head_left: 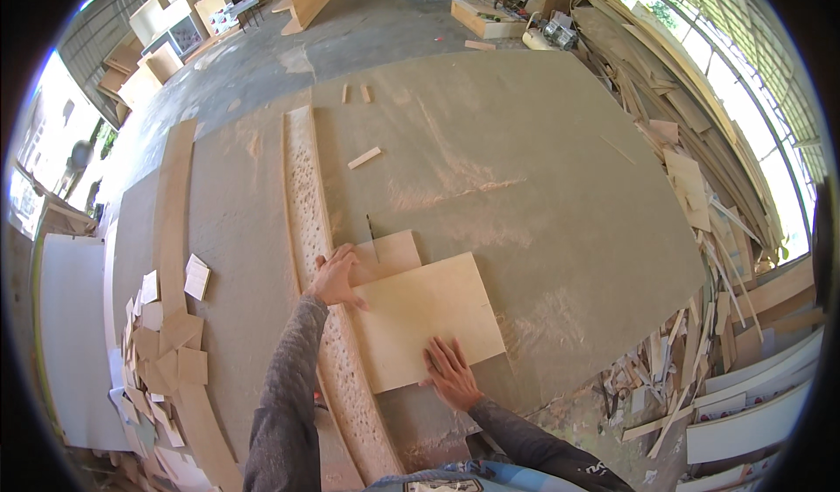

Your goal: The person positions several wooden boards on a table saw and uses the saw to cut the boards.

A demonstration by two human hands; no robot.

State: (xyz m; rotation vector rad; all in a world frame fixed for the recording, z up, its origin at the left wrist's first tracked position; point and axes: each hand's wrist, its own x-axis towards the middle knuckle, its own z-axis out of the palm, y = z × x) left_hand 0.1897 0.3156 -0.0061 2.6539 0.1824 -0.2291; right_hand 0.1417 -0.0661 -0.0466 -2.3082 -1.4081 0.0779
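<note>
A pale rectangular plywood panel [437, 313] lies flat on the large dusty worktable. Flat on its near edge rests my right hand [451, 374], fingers stretched out and slightly apart. A smaller plywood piece [391, 254] lies just beyond the panel, touching or partly under its far edge. Over the strip's edge and the left end of that piece reaches my left hand [334, 278], its thumb spread toward the panel's corner. A long raised wooden strip [306, 186] with a pitted face runs along the panel's left side. A thin dark blade-like part [370, 227] stands up by the smaller piece.
Small wood offcuts [365, 158] and sawdust dot the worktable [569, 160]. A long flat board [175, 195] lies at left, with a pile of square plywood pieces [171, 352] around it. Scrap boards [682, 116] are heaped along the right. Wooden cabinets [306, 0] stand farther off.
</note>
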